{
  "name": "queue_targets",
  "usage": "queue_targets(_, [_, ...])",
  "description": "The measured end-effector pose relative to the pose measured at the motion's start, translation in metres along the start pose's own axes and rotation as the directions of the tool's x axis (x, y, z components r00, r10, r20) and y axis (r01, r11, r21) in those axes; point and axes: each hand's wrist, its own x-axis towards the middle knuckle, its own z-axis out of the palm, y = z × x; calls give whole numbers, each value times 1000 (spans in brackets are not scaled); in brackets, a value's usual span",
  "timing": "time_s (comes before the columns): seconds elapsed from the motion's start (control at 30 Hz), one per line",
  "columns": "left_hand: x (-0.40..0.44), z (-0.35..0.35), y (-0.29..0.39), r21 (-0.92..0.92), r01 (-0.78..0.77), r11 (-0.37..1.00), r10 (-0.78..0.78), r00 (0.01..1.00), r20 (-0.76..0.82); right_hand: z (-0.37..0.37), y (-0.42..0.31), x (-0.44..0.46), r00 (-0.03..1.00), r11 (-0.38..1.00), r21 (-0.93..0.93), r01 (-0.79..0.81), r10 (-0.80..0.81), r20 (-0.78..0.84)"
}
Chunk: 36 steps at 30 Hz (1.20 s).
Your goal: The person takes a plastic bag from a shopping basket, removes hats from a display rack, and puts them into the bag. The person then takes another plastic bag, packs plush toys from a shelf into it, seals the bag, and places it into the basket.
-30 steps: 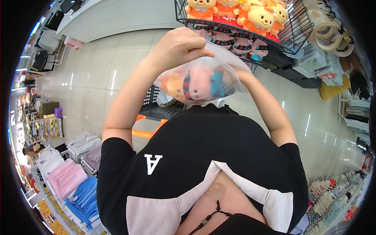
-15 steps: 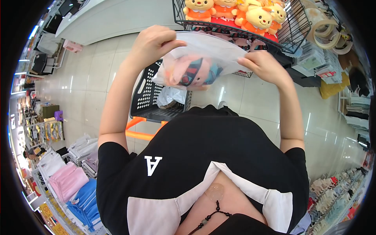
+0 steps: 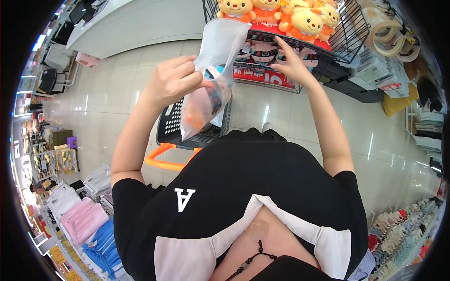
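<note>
My left hand (image 3: pixel 174 80) is closed on a frosted, see-through plastic bag (image 3: pixel 222 44), gripping its side. Through the film shows a plush toy (image 3: pixel 213 100) with pink, orange and dark patterned parts. The bag stands on end, its filled part low, over a black shopping cart (image 3: pixel 173 124). My right hand (image 3: pixel 294 65) is empty, thumb and fingers apart, in front of the black wire rack. Close to its fingers are pink plush toys with dark patterned bands (image 3: pixel 263 52) on the lower level.
Yellow and orange plush toys (image 3: pixel 307 23) fill the upper wire basket (image 3: pixel 349 51). A white counter (image 3: pixel 117 28) stands at the upper left. Folded pink clothing (image 3: pixel 84 215) lies at the lower left, and hanging garments (image 3: pixel 393 234) are at the lower right. The cart has an orange handle (image 3: pixel 164 164).
My right hand has let go of the bag and opened near the rack. The bag, held by my left hand alone, has turned from sideways to upright, its filled end swinging down.
</note>
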Motion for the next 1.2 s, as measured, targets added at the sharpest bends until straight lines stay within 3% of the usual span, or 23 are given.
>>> queue_targets(0.07, [-2,-4,5,-2,-3,1000,3,1000,13,19,4,18,1000,998,65,-19,17,21])
queue_targets(0.17, [-8,-14,10,31,0,1000,0,1000,-11,50,28,46,991,862,489,-132,119,59])
queue_targets(0.2, [-12,-18,12,14,39,999,-39,999,-6,48,26,47,992,862,491,-128,111,64])
queue_targets(0.27, [-23,-24,10,6,88,996,-88,996,-2,40,22,49,960,793,551,-261,154,233])
queue_targets(0.33, [-38,-27,8,-99,249,963,-255,965,-54,28,-6,38,969,775,585,-238,154,191])
queue_targets(0.37, [-47,-28,8,-98,258,961,-264,963,-54,21,-12,32,972,733,639,-234,161,171])
queue_targets(0.43, [-67,-30,7,-182,640,747,-653,757,-15,12,-20,22,981,654,734,-184,165,99])
queue_targets(0.47, [-76,-30,6,-182,645,742,-659,752,-18,7,-18,18,981,656,731,-189,164,106])
queue_targets(0.53, [-94,-27,2,-258,825,502,-838,538,88,-6,-23,11,990,645,751,-143,90,111])
queue_targets(0.6, [-108,-22,-3,-241,842,482,-844,520,131,-9,-43,2,988,653,743,-144,130,77])
queue_targets(0.67, [-116,-15,-8,-212,921,325,-870,380,314,-11,-53,-3,999,734,678,-47,36,30])
queue_targets(0.73, [-126,-2,-17,-277,907,317,-853,400,336,-8,-67,-7,998,768,639,-43,55,0])
queue_targets(0.8, [-122,5,-25,-337,889,311,-834,425,352,-8,-79,-7,998,876,483,-1,32,-56])
queue_targets(0.87, [-94,14,-24,-248,797,550,-807,584,87,-4,-85,-7,996,907,418,45,-6,-94])
queue_targets(1.07, [24,80,11,-448,514,731,-580,815,-11,8,-89,-5,988,976,200,85,-56,-147])
queue_targets(1.13, [52,107,22,-470,401,786,-522,839,-157,8,-86,-8,967,989,38,141,-129,-220])
queue_targets(1.2, [66,121,32,-490,438,754,-560,818,-130,1,-94,-15,967,994,18,107,-100,-235])
